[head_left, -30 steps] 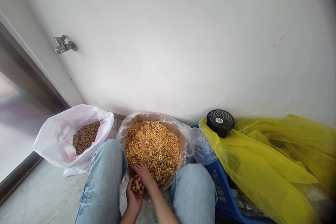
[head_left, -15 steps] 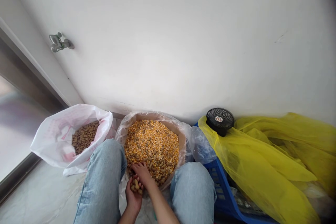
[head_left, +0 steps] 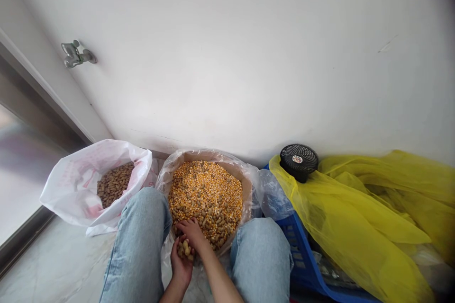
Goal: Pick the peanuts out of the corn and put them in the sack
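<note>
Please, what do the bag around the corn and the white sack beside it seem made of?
The bag around the corn looks like thin clear plastic film, glossy and creased, with brown card or paper inside. The white sack seems plastic too, smooth with a sheen and pink print; any weave is too fine to tell.

A bag of peanuts (head_left: 71, 194) stands left of a bag of corn (head_left: 209, 155)

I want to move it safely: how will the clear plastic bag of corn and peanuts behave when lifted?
The clear plastic bag will probably feel heavy, being filled high with loose corn kernels. Its thin, open top looks floppy, so it may slump, and kernels could easily spill.
</note>
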Action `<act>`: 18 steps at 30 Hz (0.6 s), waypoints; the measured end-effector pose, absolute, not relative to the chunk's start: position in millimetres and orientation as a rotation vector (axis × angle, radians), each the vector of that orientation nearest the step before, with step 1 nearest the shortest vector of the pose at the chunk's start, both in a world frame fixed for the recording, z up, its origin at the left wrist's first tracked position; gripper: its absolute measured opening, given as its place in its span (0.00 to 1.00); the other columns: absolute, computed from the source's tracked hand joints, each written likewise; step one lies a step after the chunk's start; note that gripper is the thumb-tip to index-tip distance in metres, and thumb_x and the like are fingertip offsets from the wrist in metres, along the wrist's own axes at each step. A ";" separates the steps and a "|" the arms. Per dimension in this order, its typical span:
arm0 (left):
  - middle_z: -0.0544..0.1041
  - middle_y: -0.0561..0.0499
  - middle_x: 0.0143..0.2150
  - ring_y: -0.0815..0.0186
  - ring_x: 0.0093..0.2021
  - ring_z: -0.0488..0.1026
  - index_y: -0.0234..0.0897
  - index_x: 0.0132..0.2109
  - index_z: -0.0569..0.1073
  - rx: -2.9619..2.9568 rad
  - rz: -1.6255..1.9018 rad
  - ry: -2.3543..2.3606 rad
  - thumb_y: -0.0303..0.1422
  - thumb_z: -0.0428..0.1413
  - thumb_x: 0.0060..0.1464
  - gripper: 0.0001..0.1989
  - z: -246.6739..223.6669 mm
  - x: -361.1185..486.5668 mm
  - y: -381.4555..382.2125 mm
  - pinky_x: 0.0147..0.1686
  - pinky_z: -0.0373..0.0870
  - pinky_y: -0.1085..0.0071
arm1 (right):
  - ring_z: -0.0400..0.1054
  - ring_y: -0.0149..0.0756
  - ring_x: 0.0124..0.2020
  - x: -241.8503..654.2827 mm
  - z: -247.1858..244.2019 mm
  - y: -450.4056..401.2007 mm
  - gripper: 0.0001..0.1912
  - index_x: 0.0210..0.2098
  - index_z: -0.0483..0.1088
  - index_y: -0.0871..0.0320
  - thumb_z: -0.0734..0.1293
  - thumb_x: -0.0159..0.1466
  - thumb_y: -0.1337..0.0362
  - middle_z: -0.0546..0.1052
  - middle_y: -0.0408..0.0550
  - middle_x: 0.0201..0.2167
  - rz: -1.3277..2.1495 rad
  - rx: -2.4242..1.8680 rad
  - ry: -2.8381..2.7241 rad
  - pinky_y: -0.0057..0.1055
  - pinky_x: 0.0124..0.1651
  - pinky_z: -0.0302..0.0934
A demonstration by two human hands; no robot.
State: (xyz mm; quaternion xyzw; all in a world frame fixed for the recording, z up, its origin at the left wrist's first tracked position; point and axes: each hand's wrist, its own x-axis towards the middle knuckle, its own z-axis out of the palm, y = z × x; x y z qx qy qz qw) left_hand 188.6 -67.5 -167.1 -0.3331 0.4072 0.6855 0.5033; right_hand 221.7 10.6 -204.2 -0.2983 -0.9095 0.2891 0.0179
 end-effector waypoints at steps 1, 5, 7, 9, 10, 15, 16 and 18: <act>0.71 0.53 0.22 0.72 0.18 0.67 0.35 0.29 0.68 -0.801 1.652 0.981 0.25 0.49 0.45 0.04 -166.6 188.6 -67.2 0.17 0.62 0.77 | 0.61 0.33 0.41 222.1 -203.4 10.4 0.16 0.43 0.64 0.47 0.56 0.58 0.68 0.71 0.40 0.40 0.914 -0.921 -2.807 0.33 0.46 0.47; 0.70 0.54 0.21 0.73 0.16 0.66 0.34 0.30 0.68 -0.788 1.634 0.953 0.25 0.50 0.45 0.03 -162.5 188.6 -66.9 0.17 0.63 0.76 | 0.61 0.30 0.40 224.4 -196.9 9.4 0.16 0.41 0.66 0.47 0.54 0.58 0.70 0.71 0.37 0.40 0.974 -0.909 -2.722 0.30 0.47 0.46; 0.70 0.54 0.21 0.72 0.16 0.66 0.34 0.30 0.68 -0.786 1.623 0.930 0.25 0.50 0.45 0.04 -160.4 188.1 -67.1 0.17 0.64 0.75 | 0.61 0.29 0.40 225.5 -193.8 9.1 0.16 0.39 0.67 0.48 0.54 0.58 0.70 0.71 0.37 0.38 1.008 -0.906 -2.684 0.29 0.47 0.47; 0.70 0.53 0.21 0.72 0.15 0.65 0.35 0.30 0.68 -0.795 1.620 0.922 0.25 0.48 0.47 0.04 -159.2 187.5 -67.2 0.17 0.63 0.75 | 0.62 0.29 0.39 225.6 -192.6 9.1 0.16 0.37 0.68 0.49 0.54 0.58 0.70 0.72 0.37 0.37 1.045 -0.907 -2.651 0.28 0.47 0.47; 0.70 0.53 0.21 0.73 0.15 0.65 0.35 0.30 0.68 -0.794 1.621 0.918 0.25 0.48 0.47 0.05 -158.9 187.1 -67.2 0.17 0.63 0.76 | 0.62 0.29 0.39 225.3 -192.7 9.2 0.15 0.37 0.69 0.50 0.54 0.58 0.70 0.72 0.37 0.37 1.063 -0.914 -2.637 0.28 0.46 0.47; 0.70 0.53 0.21 0.73 0.16 0.65 0.35 0.30 0.68 -0.753 1.645 0.883 0.25 0.47 0.48 0.05 -159.2 185.7 -67.2 0.17 0.63 0.77 | 0.61 0.33 0.37 221.5 -199.8 9.0 0.13 0.34 0.69 0.52 0.55 0.58 0.69 0.72 0.41 0.34 1.147 -0.997 -2.546 0.30 0.41 0.49; 0.70 0.53 0.22 0.73 0.16 0.65 0.35 0.30 0.68 -0.750 1.650 0.886 0.25 0.47 0.48 0.05 -159.6 185.6 -67.3 0.17 0.63 0.77 | 0.61 0.33 0.36 221.0 -201.7 8.6 0.12 0.34 0.69 0.53 0.55 0.57 0.69 0.72 0.42 0.33 1.166 -1.018 -2.518 0.30 0.41 0.50; 0.71 0.54 0.22 0.73 0.16 0.65 0.36 0.29 0.68 -0.740 1.657 0.894 0.25 0.48 0.48 0.06 -160.5 185.5 -67.7 0.16 0.63 0.78 | 0.61 0.35 0.35 220.7 -204.8 7.3 0.12 0.33 0.70 0.53 0.56 0.56 0.68 0.71 0.43 0.32 1.207 -1.063 -2.443 0.30 0.39 0.50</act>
